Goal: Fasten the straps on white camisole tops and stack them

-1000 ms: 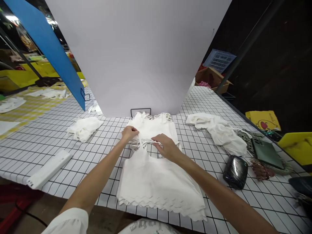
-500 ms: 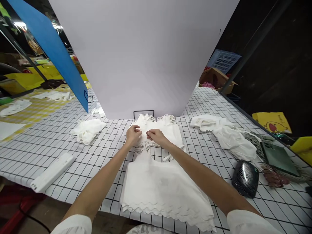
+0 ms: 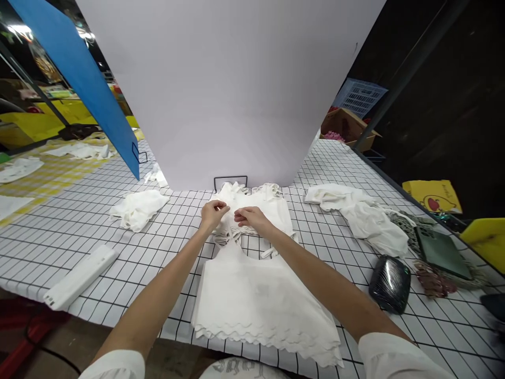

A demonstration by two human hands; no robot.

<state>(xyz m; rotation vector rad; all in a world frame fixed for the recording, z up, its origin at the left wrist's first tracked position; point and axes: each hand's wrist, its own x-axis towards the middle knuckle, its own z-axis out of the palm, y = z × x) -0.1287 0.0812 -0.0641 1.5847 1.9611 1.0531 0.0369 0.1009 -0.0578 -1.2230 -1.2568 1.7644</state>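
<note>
2 hands now meet over the shoulder straps of the white top [image 3: 256, 295], which lies flat on the checked bench [image 3: 71, 226] at its near edge. A second ago my right hand [image 3: 252, 217] pressed lower on the neckline; it has since come up beside my left hand [image 3: 212, 213]. Each grip is pinched on a thin strap [image 3: 232, 232], fingertips almost touching. I judge the straps are being gathered. A crumpled white cloth [image 3: 138, 208] sits well apart, left.
</note>
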